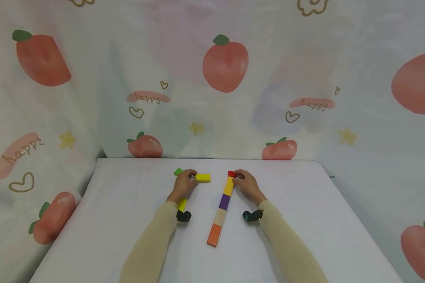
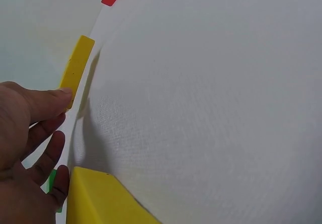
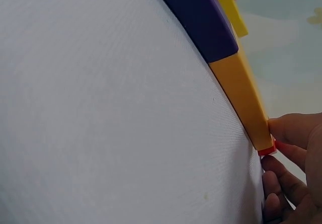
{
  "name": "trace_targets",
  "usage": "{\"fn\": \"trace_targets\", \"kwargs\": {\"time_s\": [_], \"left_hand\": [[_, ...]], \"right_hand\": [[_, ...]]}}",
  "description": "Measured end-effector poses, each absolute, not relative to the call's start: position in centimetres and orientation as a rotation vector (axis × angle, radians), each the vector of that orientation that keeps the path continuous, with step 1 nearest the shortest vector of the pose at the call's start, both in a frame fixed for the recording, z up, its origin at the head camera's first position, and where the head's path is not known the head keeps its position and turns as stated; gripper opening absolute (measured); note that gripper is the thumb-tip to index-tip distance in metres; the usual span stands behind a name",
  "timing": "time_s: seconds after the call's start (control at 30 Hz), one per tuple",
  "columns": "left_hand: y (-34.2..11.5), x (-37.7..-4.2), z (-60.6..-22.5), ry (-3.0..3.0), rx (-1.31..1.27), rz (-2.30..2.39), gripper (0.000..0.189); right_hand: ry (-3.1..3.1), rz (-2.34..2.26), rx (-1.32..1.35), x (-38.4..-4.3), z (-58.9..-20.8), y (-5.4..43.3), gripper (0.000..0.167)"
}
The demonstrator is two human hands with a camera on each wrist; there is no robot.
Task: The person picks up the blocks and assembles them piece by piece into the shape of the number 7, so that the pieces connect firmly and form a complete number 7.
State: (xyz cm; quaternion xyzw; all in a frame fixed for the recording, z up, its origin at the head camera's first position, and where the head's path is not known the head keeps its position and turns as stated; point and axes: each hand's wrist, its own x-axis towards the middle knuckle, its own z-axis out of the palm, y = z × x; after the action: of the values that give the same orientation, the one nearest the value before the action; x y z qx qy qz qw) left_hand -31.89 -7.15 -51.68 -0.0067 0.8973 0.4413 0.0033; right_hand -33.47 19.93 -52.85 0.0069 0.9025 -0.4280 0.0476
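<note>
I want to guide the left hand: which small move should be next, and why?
Perhaps carry the bright yellow rectangular block rightward to the red block: the left hand pinches the yellow block, apart from the coloured block row, while the right hand touches the row's red far end.

White table (image 1: 241, 255), pale curtain (image 1: 212, 112) behind it, printed peaches (image 1: 225, 67), yellow stars (image 1: 196, 128), "happy" lettering (image 1: 147, 97)

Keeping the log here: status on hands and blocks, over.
Left hand pinching yellow block. Right hand on red block, far end of block row. In the way: left hand, partly hiding green block.
</note>
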Motion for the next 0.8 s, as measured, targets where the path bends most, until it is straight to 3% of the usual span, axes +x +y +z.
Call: {"fn": "trace_targets", "kwargs": {"time_s": [0.8], "left_hand": [[-5.7,-32.8,-52.1,2.823,0.034,1.418,0.033]], "right_hand": [[2.759,-1.291,0.014,-33.5,-52.7,19.9,0.042]]}}
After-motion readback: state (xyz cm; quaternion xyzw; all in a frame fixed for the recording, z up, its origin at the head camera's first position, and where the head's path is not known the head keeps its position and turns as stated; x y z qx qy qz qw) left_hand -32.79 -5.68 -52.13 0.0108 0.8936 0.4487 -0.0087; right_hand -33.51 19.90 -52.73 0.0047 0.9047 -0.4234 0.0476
